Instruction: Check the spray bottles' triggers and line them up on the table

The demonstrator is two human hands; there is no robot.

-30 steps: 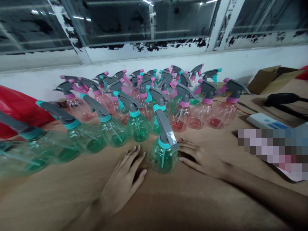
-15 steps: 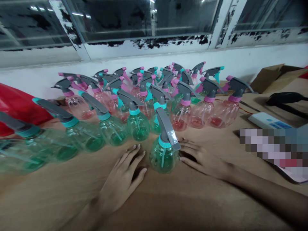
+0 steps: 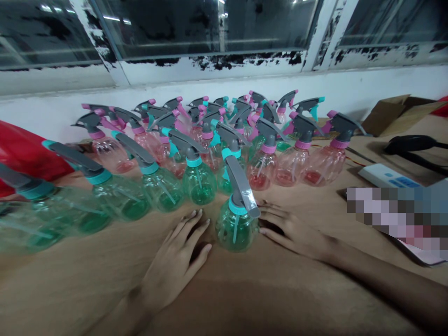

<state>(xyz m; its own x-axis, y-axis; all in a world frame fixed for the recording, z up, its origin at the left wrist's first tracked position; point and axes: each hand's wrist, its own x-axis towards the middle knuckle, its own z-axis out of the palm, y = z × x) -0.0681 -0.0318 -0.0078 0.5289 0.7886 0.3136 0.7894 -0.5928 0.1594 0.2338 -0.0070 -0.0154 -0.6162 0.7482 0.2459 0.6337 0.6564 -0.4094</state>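
Note:
A clear green spray bottle (image 3: pixel 236 231) with a turquoise collar and grey trigger head stands upright between my hands. My left hand (image 3: pixel 178 254) lies on the wooden table (image 3: pixel 217 298), fingers apart, a small gap left of the bottle. On the other side rests my right hand (image 3: pixel 289 228), fingers spread; its thumb tip is close to the bottle, and I cannot tell whether it touches. Neither hand grips anything. Just beyond my left fingers stands another green spray bottle (image 3: pixel 199 186) in a row of green ones.
Behind are several pink spray bottles (image 3: pixel 262 170) and more green ones, up to the white wall. A red sheet or bag (image 3: pixel 28 149) lies at left. To the right are an open cardboard box (image 3: pixel 392 114), a black strap-like object (image 3: pixel 408 142) and a white-blue box (image 3: pixel 388 176).
The whole view has shifted very slightly to the left. My hands and the bottles keep the same places relative to each other.

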